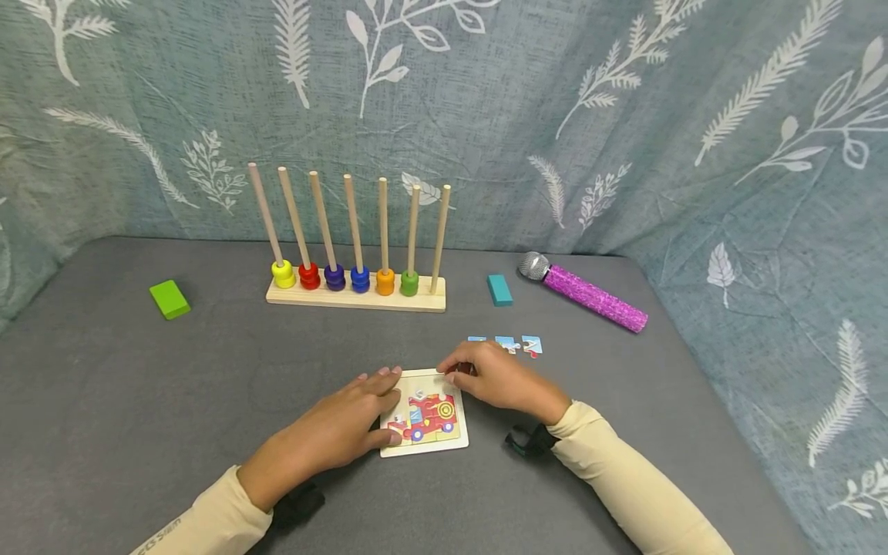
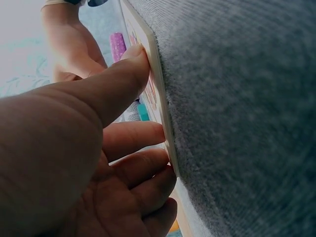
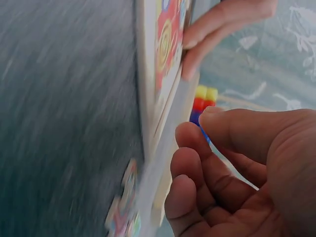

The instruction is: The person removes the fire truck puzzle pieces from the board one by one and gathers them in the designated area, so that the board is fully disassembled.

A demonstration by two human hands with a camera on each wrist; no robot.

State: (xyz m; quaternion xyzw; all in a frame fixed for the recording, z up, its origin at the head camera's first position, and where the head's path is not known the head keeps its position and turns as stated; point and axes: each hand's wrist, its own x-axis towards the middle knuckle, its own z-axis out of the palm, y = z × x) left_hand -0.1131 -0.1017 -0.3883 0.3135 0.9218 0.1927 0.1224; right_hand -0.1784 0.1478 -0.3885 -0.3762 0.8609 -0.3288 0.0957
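Observation:
A square wooden jigsaw puzzle board (image 1: 425,449) lies flat on the table, with a red vehicle picture partly put together in its frame. My left hand (image 1: 340,420) rests along its left side; in the left wrist view the thumb (image 2: 133,57) lies on the board's edge and the fingertips touch it farther along. Over the top right corner hovers my right hand (image 1: 502,381), its fingers loosely bent. Nothing shows between that hand's thumb and fingertips (image 3: 187,136) in the right wrist view. Loose puzzle pieces (image 1: 532,345) lie just beyond the right hand, one partly covered by it.
Behind the board stands a wooden peg rack (image 1: 357,301) with coloured beads on upright rods. A green block (image 1: 169,299) is at the left, a teal block (image 1: 499,290) at the back right. Beside it lies a glittery purple microphone (image 1: 590,297). Patterned cloth (image 1: 486,139) hangs behind.

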